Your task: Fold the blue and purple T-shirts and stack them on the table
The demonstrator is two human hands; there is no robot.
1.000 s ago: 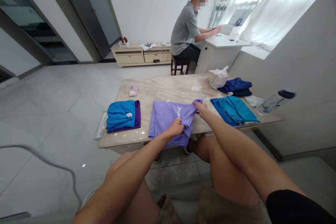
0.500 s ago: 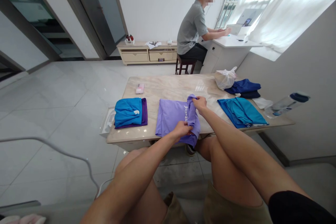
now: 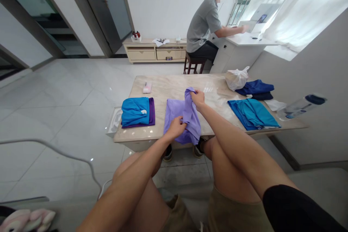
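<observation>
A light purple shirt [image 3: 174, 112] lies on the marble table [image 3: 174, 87] in front of me, its right side lifted and folded over toward the left. My left hand [image 3: 176, 127] pinches the near edge of that folded part. At the far top corner my right hand [image 3: 198, 98] grips the cloth. Both hands are closed on the shirt.
A folded blue and purple stack [image 3: 137, 111] lies at the table's left, teal shirts [image 3: 252, 113] at the right. A white plastic bag [image 3: 236, 78], dark blue clothes [image 3: 255, 88], a water bottle [image 3: 301, 106] and a pink item [image 3: 147, 87] also sit there. A person [image 3: 206, 29] sits at a far desk.
Both hands have carried the shirt's right side leftward over its middle, so the shirt is narrower. The camera view has shifted slightly.
</observation>
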